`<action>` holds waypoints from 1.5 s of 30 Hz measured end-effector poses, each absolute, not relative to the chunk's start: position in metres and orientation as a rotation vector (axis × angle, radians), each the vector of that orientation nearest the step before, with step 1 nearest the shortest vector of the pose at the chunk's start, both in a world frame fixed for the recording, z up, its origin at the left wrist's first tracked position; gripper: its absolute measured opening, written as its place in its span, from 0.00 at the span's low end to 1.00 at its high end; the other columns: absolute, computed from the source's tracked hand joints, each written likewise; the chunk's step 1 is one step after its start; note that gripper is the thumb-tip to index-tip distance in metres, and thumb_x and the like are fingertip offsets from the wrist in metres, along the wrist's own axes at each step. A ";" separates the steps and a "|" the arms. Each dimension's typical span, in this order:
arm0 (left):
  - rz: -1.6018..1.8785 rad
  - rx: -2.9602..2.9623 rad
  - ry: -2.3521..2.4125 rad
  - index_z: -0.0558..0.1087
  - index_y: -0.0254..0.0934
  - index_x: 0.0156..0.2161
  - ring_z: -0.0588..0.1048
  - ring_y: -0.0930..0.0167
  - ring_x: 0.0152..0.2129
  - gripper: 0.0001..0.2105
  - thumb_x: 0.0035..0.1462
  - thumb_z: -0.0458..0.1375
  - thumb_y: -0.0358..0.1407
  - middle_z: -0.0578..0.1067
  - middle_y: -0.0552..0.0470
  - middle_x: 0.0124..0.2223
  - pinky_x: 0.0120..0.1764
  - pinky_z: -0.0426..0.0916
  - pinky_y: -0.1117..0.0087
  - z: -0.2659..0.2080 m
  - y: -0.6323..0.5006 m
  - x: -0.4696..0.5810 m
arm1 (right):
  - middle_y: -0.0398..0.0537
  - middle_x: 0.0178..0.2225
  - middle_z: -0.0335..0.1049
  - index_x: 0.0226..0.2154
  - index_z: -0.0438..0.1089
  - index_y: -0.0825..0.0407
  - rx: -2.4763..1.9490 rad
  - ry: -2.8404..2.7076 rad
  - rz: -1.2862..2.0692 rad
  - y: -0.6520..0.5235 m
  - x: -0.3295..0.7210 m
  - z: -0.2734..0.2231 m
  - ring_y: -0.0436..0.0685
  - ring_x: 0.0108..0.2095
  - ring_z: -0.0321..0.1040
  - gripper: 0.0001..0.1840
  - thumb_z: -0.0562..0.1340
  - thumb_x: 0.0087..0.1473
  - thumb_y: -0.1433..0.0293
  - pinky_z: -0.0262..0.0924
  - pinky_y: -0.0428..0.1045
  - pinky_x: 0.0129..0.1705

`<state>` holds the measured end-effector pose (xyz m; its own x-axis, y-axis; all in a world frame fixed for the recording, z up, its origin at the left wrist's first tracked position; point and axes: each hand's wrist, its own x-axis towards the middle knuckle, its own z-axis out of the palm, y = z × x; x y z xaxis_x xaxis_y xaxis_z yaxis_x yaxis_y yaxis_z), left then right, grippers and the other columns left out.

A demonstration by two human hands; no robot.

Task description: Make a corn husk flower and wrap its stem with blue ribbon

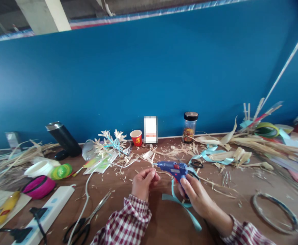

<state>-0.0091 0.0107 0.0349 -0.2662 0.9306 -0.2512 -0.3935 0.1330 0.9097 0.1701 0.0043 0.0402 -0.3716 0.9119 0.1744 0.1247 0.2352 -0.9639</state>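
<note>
My right hand (196,195) is wrapped round the handle of a blue hot glue gun (173,167), whose nozzle points left. Just below the nozzle tip, my left hand (144,180) is closed in a pinch. A small pale piece, like a bit of dried husk (152,160), sticks up at its fingertips, too small to name surely. The nozzle is at or very near this piece; whether they touch I cannot tell. Light blue ribbon (193,217) lies on the table under the glue gun.
Black-handled scissors (87,221) and a white power strip (49,207) lie front left, crossed by a white cord (87,187). Husk flowers (113,141), a red paper cup (136,137) and a lidded jar (190,127) stand along the blue partition (138,75). A wrapped ring (276,212) lies right.
</note>
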 end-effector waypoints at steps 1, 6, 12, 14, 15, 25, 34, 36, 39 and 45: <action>1.429 0.618 1.232 0.73 0.31 0.29 0.73 0.76 0.20 0.14 0.38 0.66 0.40 0.74 0.53 0.22 0.20 0.64 0.81 0.035 0.010 -0.009 | 0.38 0.18 0.55 0.24 0.55 0.52 -0.972 -1.691 1.216 0.004 0.170 0.040 0.47 0.19 0.51 0.20 0.46 0.58 0.55 0.49 0.44 0.22; 1.443 0.623 1.223 0.73 0.31 0.30 0.73 0.75 0.20 0.15 0.37 0.66 0.40 0.74 0.52 0.23 0.20 0.65 0.80 0.033 0.011 -0.010 | 0.39 0.18 0.56 0.26 0.57 0.52 -0.966 -1.698 1.241 0.005 0.171 0.035 0.47 0.19 0.52 0.19 0.46 0.59 0.56 0.49 0.43 0.22; 1.429 0.634 1.194 0.74 0.31 0.30 0.73 0.76 0.20 0.14 0.38 0.65 0.40 0.74 0.53 0.23 0.19 0.64 0.81 0.033 0.011 -0.010 | 0.39 0.18 0.55 0.24 0.56 0.52 -0.978 -1.688 1.218 0.005 0.170 0.039 0.47 0.18 0.52 0.21 0.46 0.58 0.55 0.49 0.44 0.21; 1.437 0.633 1.186 0.74 0.31 0.30 0.73 0.76 0.20 0.14 0.38 0.65 0.39 0.73 0.53 0.23 0.20 0.64 0.81 0.033 0.010 -0.010 | 0.39 0.17 0.55 0.24 0.56 0.52 -0.981 -1.696 1.225 0.004 0.170 0.041 0.47 0.18 0.52 0.21 0.46 0.58 0.54 0.49 0.44 0.21; 1.441 0.632 1.187 0.74 0.31 0.30 0.73 0.76 0.20 0.14 0.38 0.65 0.39 0.73 0.53 0.23 0.20 0.65 0.81 0.033 0.010 -0.010 | 0.39 0.17 0.55 0.24 0.56 0.52 -0.979 -1.703 1.231 0.004 0.170 0.041 0.47 0.18 0.52 0.21 0.46 0.58 0.54 0.50 0.44 0.21; 1.444 0.595 1.190 0.74 0.31 0.29 0.73 0.76 0.20 0.15 0.36 0.66 0.39 0.74 0.53 0.23 0.19 0.65 0.81 0.035 0.011 -0.009 | 0.39 0.18 0.56 0.25 0.57 0.52 -0.997 -1.708 1.215 0.005 0.170 0.039 0.47 0.18 0.52 0.21 0.46 0.58 0.54 0.50 0.43 0.21; 1.427 0.642 1.192 0.72 0.30 0.29 0.73 0.76 0.19 0.15 0.37 0.66 0.39 0.74 0.52 0.22 0.19 0.65 0.81 0.033 0.011 -0.009 | 0.39 0.18 0.55 0.23 0.55 0.52 -0.980 -1.706 1.198 0.005 0.170 0.039 0.47 0.19 0.52 0.20 0.46 0.59 0.56 0.50 0.44 0.22; 1.434 0.640 1.199 0.72 0.30 0.29 0.72 0.76 0.19 0.15 0.38 0.66 0.39 0.74 0.52 0.21 0.20 0.65 0.81 0.032 0.011 -0.009 | 0.39 0.18 0.55 0.23 0.56 0.52 -0.980 -1.715 1.214 0.004 0.170 0.039 0.47 0.19 0.51 0.20 0.46 0.59 0.56 0.49 0.44 0.22; 1.433 0.639 1.208 0.72 0.30 0.29 0.72 0.77 0.19 0.15 0.38 0.66 0.39 0.74 0.52 0.21 0.20 0.65 0.80 0.032 0.011 -0.009 | 0.39 0.18 0.56 0.24 0.56 0.52 -0.985 -1.725 1.209 0.003 0.170 0.039 0.47 0.19 0.52 0.20 0.46 0.59 0.56 0.49 0.44 0.22; 1.448 0.614 1.211 0.72 0.30 0.29 0.72 0.76 0.18 0.15 0.37 0.66 0.39 0.74 0.52 0.21 0.19 0.65 0.80 0.032 0.011 -0.009 | 0.39 0.18 0.55 0.24 0.55 0.52 -0.994 -1.728 1.191 0.005 0.171 0.040 0.47 0.19 0.52 0.20 0.46 0.59 0.56 0.49 0.44 0.22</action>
<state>-0.0092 0.0111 0.0322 -0.2685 0.9323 -0.2422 -0.4034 0.1195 0.9072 0.1711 0.0046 0.0402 -0.3743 0.9107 0.1749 0.1609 0.2495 -0.9549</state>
